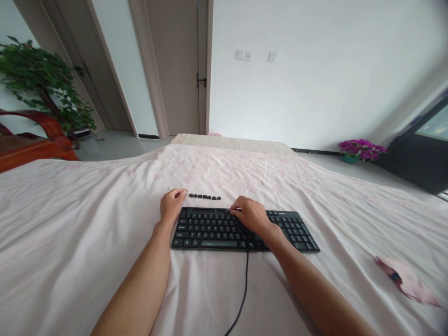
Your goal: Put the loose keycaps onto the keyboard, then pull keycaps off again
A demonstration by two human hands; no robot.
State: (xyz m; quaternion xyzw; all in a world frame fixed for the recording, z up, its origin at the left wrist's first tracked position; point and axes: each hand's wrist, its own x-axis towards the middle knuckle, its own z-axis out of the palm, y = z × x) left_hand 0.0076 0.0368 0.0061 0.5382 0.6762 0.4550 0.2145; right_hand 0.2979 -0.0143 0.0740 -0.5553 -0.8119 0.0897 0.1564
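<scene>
A black keyboard [213,229] lies on the pale cloth, its cable running toward me. Along its top row, at the left, several key positions look bare. Beyond that edge several loose black keycaps [205,196] sit in a line. My left hand [172,204] rests by the keyboard's top left corner, fingers closed together at the left end of the keycap line. Whether anything is between those fingertips is too small to tell. Over the keyboard's upper middle, my right hand [250,213] pinches a thin, light, metallic-looking tool [230,209]; its exact kind is unclear. That hand hides some keys.
The creased pink-flowered cloth [105,224] spreads over the wide surface. A pink cloth piece [408,281] lies at the right. Behind stand a wooden chair [52,128], a leafy plant [38,74], doors and a pot of purple flowers [362,149].
</scene>
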